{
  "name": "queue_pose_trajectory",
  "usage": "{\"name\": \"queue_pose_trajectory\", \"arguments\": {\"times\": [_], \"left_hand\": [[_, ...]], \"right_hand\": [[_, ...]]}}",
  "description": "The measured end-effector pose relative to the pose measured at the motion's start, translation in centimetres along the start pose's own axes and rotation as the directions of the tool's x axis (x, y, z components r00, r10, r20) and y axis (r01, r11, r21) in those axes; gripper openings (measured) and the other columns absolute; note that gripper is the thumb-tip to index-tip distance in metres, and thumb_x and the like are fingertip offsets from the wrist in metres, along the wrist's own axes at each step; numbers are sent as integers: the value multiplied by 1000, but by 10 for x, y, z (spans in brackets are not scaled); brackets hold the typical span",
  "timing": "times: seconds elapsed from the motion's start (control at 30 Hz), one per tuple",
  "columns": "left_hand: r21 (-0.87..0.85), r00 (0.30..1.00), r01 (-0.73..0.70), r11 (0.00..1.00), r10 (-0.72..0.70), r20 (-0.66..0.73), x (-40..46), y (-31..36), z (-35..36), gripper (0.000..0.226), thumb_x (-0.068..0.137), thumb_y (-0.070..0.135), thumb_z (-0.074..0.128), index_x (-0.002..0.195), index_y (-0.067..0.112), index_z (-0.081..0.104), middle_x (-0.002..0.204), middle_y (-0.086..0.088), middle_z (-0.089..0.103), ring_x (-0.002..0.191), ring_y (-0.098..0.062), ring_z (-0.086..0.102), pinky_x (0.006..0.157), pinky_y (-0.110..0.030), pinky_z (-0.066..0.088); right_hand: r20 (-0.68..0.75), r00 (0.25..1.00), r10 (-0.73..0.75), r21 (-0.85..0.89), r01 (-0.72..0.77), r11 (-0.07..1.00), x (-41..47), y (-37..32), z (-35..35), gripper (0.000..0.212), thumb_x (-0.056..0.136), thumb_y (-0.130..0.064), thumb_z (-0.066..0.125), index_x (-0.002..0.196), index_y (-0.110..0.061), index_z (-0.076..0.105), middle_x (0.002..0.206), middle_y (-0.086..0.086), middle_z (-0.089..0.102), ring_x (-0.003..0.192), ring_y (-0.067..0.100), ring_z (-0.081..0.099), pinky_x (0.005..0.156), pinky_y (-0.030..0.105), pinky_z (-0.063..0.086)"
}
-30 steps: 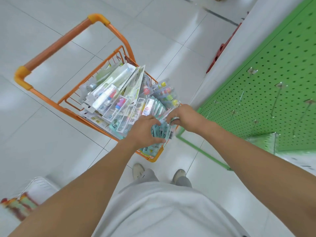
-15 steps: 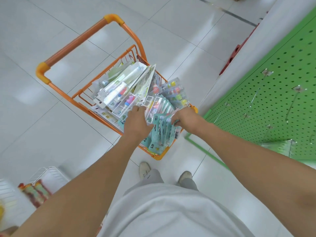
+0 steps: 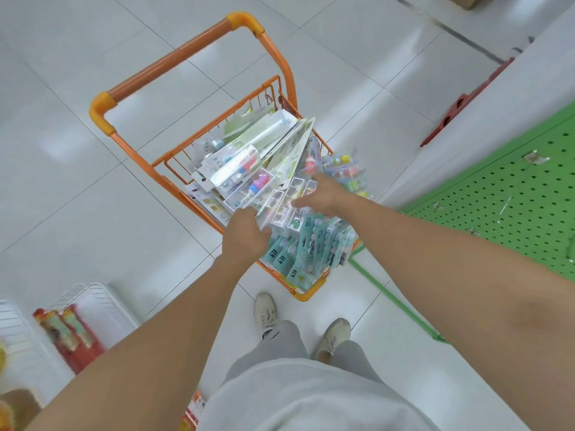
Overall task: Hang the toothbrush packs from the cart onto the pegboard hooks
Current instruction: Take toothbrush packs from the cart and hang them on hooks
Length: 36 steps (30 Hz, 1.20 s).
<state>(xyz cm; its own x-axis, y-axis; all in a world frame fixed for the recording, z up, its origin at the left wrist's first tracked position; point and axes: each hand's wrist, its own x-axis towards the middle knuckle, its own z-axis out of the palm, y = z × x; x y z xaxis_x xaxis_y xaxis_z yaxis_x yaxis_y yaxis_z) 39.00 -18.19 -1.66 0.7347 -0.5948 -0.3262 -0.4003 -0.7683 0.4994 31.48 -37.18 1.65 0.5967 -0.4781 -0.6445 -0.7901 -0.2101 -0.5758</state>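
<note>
We see a bright, even, cool light from overhead, with soft pale glare patches on the glossy floor tiles [image 3: 93, 188] and only faint shadows. The wide lens bends the tile lines and stretches our forearms at the lower edges. Motion blur softens the toothbrush packs [image 3: 280, 181], the right hand [image 3: 326, 195] and the pegboard [image 3: 513, 197].

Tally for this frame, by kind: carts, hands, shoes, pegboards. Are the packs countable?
Orange cart: 1
Hands: 2, left hand and right hand
Shoes: 2
Green pegboard: 1
Total: 6
Toothbrush packs: heaped and overlapping, not countable.
</note>
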Motion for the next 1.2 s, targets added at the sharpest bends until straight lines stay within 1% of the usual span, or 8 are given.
{"name": "queue_pose_trajectory", "arguments": {"times": [0.13, 0.27, 0.47, 0.6, 0.73, 0.9, 1.03, 1.2], "left_hand": [[-346, 994, 58, 936, -86, -65, -7, -10, -26, 28, 90, 30, 67, 108, 11, 58, 106, 1, 58, 90, -20, 57, 73, -34, 47], [-812, 939, 319, 489, -283, 198, -8, -11, -58, 34, 88, 24, 74, 113, 9, 56, 113, -4, 59, 98, -20, 67, 66, -38, 62], [-914, 957, 265, 308, -197, 211, -3, -2, -79, 29, 87, 23, 75, 114, 17, 64, 102, 4, 74, 96, -17, 73, 86, -37, 59], [-912, 910, 403, 69, -133, 392, -2, 6, -80, 35, 87, 22, 75, 119, 13, 64, 104, 0, 70, 97, -16, 70, 91, -35, 57], [-846, 854, 518, -126, 37, 518, -8, 15, -72, 25, 89, 12, 67, 112, 9, 58, 120, -15, 65, 104, -30, 66, 102, -42, 50], [-807, 738, 572, 147, 336, 585, -10, 41, -68, 50, 73, -6, 55, 123, -2, 53, 131, -28, 59, 117, -40, 62, 97, -48, 53], [-755, 649, 411, 510, 418, 636, -16, 89, -53, 47, 75, -23, 47, 109, 10, 54, 86, -6, 75, 82, -19, 74, 70, -29, 59], [-697, 630, 370, 615, 385, 674, -37, 138, -2, 34, 83, 0, 64, 114, 12, 61, 99, -17, 69, 82, -30, 70, 75, -38, 56]], "right_hand": [[-24, 996, 90, 133, -87, 987, 6, -5, 9, 73, 75, -29, 88, 132, -11, 47, 108, 3, 58, 84, 16, 59, 55, 24, 42], [-136, 989, 62, 182, -36, 983, 3, -3, 16, 38, 73, -20, 89, 88, -11, 56, 91, -1, 61, 78, 12, 57, 64, 25, 47], [-244, 959, 143, 302, -65, 951, -11, -3, 13, 27, 75, -2, 78, 93, -12, 61, 90, -1, 56, 92, 25, 68, 79, 39, 59], [-305, 928, 214, 535, -19, 845, -23, 0, 3, 50, 69, -8, 81, 113, -17, 59, 110, 7, 63, 77, 19, 66, 59, 30, 51], [-326, 932, 159, 661, 104, 743, -43, 3, -20, 50, 63, -5, 82, 107, -18, 62, 106, 14, 67, 79, 25, 66, 75, 40, 61], [-334, 941, -59, 753, 304, 584, -106, 21, -60, 44, 81, 13, 69, 119, -10, 64, 100, 12, 71, 84, 21, 67, 77, 33, 59], [-411, 911, -45, 748, 365, 555, -151, 59, -66, 39, 84, 15, 64, 112, -11, 70, 105, 9, 74, 95, 24, 66, 90, 39, 54], [-455, 885, 100, 792, 351, 499, -198, 119, -64, 33, 87, 10, 62, 118, -1, 66, 116, 23, 69, 100, 31, 65, 100, 48, 51]]}}
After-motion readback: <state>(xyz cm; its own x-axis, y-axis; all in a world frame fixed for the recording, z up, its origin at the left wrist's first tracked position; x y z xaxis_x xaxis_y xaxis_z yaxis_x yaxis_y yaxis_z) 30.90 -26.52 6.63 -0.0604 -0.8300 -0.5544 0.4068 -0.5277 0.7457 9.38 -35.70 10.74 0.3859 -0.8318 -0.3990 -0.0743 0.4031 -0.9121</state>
